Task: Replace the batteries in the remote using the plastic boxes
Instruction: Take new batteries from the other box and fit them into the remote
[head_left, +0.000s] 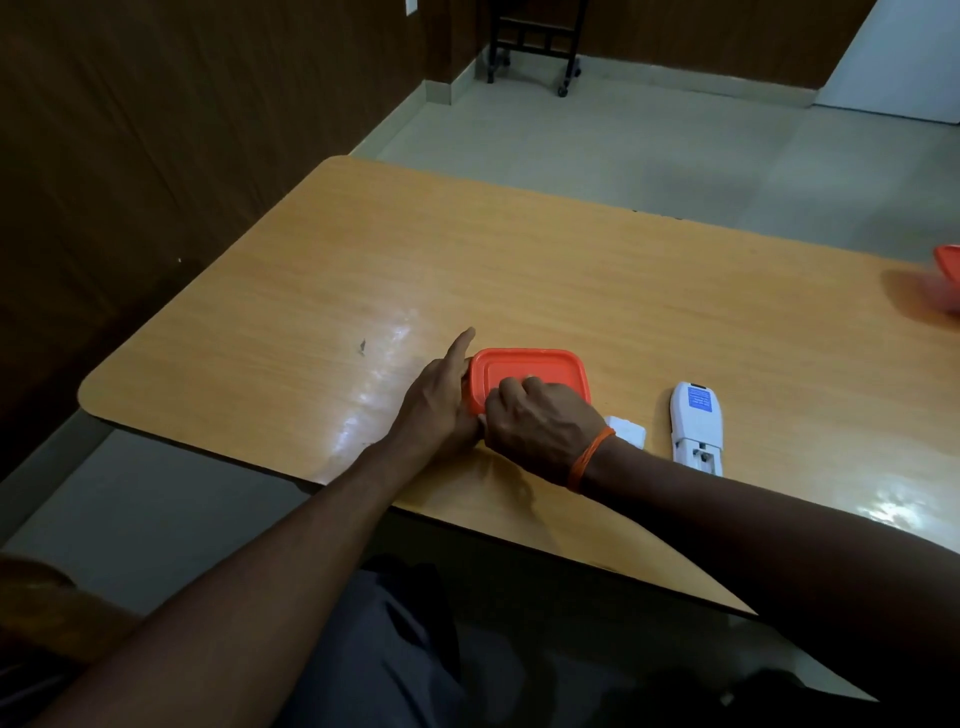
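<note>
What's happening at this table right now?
A person has both hands on an orange-lidded plastic box: the left hand steadies its left side while the right hand works at the lid's near edge. The lid looks still on. To the right the white remote lies face down with its battery bay open, its cover beside it.

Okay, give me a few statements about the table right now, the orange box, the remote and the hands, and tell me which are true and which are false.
1. Both hands, left hand and right hand, are on the orange-lidded box. True.
2. The box's lid is off. False: it sits on the box.
3. The remote lies back up, its battery bay uncovered. True.
4. The remote lies left of the box. False: it lies to its right.
5. A small white cover lies between box and remote. True.
</note>
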